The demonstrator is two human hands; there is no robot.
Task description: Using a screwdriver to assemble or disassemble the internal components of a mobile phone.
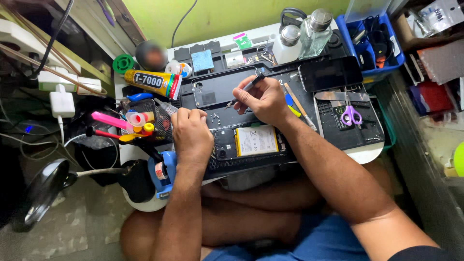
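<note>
An opened phone lies on a black work mat, its white battery and circuit board showing. My left hand rests on the phone's left end, fingers curled down on it. My right hand hovers above the mat and holds a thin dark tool, a screwdriver or tweezers, with the tip pointing down-left toward several tiny screws. The removed back cover lies behind them.
A second dark phone lies at the back right, purple scissors beside it. A yellow glue tube, a mesh holder with coloured tools, two bottles and a blue bin ring the mat. A lamp sits low left.
</note>
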